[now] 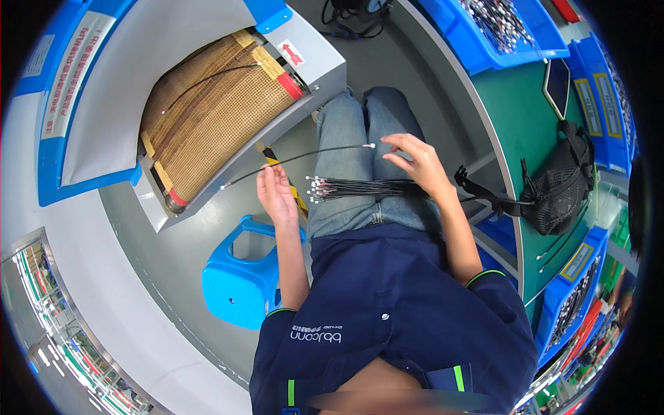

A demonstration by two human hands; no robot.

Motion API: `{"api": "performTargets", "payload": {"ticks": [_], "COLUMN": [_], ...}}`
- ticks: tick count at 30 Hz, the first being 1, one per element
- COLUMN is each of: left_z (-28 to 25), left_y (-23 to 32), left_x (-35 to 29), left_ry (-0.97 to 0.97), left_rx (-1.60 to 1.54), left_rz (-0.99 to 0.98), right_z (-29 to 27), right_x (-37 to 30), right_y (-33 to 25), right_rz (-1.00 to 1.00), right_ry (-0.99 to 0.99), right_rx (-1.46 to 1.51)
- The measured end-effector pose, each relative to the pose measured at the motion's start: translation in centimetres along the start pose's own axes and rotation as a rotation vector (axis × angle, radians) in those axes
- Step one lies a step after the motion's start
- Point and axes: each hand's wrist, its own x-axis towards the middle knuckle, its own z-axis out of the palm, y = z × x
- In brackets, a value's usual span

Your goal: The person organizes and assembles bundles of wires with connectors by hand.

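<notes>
1. Head view: L hand (279,199) fingertips seem to pinch one blk cable (318,152) approx. a third along; R hand (423,166) thumb + fingers spread, just beyond its R end.
2. Best prob.: pinch lightly, no kinks; grip connector, not wire.
3. Long axis ~L–R; R tip points at R fingertips, L tip past L fingers, lower.

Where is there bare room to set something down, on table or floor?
Bare: table between upper bin, tablet and bag; floor between stool and conveyor. Crowded: table by bag and lower bin; lap, under cables.
</notes>
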Motion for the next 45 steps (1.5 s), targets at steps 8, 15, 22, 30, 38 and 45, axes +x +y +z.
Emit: {"api": "performTargets", "payload": {"ticks": [8,15,22,30,38,45], "left_z": [0.1,0.0,1.3,2.7,3.5,2.7], "left_y": [10.4,14.4,16.0,17.0,12.0,3.8], "left_x": [8.2,12.9,14.1,12.2,4.9,-1.6], "left_ry": [0.103,0.148,0.213,0.189,-0.048,-0.455], "left_rx": [0.085,0.124,0.209,0.118,0.422,1.064], "left_rz": [0.149,0.120,0.083,0.122,-0.041,0.101], "right_z": [0.4,1.4,3.0,4.6,4.9,3.8], "right_x": [-0.2,-0.4,-1.0,-1.7,-1.2,-1.5], "right_y": [-4.4,-6.8,-6.8,-7.5,-6.0,-2.3], "right_rz": [0.054,0.060,-0.011,0.084,0.155,0.154], "right_ry": [-0.206,-0.321,-0.396,-0.451,-0.482,-0.408], "right_rx": [-0.153,-0.176,-0.172,-0.227,-0.178,-0.073]}}
